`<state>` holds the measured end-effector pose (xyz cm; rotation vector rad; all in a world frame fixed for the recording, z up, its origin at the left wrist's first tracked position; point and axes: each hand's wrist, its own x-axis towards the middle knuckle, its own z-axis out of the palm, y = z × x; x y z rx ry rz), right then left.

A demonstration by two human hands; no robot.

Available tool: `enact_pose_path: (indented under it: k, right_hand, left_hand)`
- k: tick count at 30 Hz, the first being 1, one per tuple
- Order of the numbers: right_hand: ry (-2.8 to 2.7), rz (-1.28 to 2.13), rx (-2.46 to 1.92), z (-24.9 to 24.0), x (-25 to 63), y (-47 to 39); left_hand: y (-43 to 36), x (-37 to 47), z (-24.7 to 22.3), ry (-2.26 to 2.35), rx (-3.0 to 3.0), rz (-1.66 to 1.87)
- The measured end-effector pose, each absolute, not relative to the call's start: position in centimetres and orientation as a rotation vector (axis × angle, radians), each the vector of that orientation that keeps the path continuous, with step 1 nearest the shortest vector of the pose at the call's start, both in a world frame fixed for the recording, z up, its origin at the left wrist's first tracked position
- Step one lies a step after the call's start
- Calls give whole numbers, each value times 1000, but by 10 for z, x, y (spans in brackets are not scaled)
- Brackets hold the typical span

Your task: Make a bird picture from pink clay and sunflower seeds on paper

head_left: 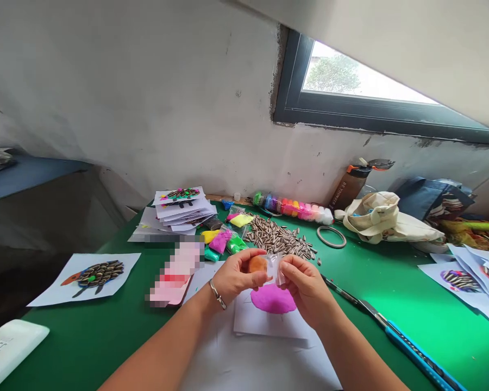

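Between my two hands is a small clear plastic bag (273, 266) with a lump of orange clay (257, 264) at its left end. My left hand (239, 275), with a bracelet on the wrist, is closed around the clay end. On the other side, my right hand (302, 279) pinches the bag's clear end. Just below them lies a white paper card (252, 320) bearing a flat magenta clay shape (273, 300), partly covered by my right fingers. Larger white paper (236, 364) lies under the card. Brown-and-white striped seeds (279, 236) form a pile behind my hands.
Bags of coloured clay (220, 240) and a stack of papers (183, 214) stand at the back left. A box cutter (411, 347) lies at right, near a tape ring (331, 237). A finished seed picture (101, 277) and a white power bank (12, 350) lie at left.
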<state>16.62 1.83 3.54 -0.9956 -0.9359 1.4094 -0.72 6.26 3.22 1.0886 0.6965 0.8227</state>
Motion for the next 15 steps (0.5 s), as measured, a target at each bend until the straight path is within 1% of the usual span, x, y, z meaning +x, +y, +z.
enact_pose_path:
  k: [4, 10, 15]
  right_hand:
    - [-916, 1300, -1121, 29, 168, 23]
    - [-1070, 1306, -1153, 28, 167, 23]
    - [-1058, 1212, -1065, 38, 161, 19]
  left_hand:
    - [61, -5, 35, 747, 1035, 865]
    - [59, -7, 43, 673, 932, 856]
    - [62, -9, 40, 737, 979, 861]
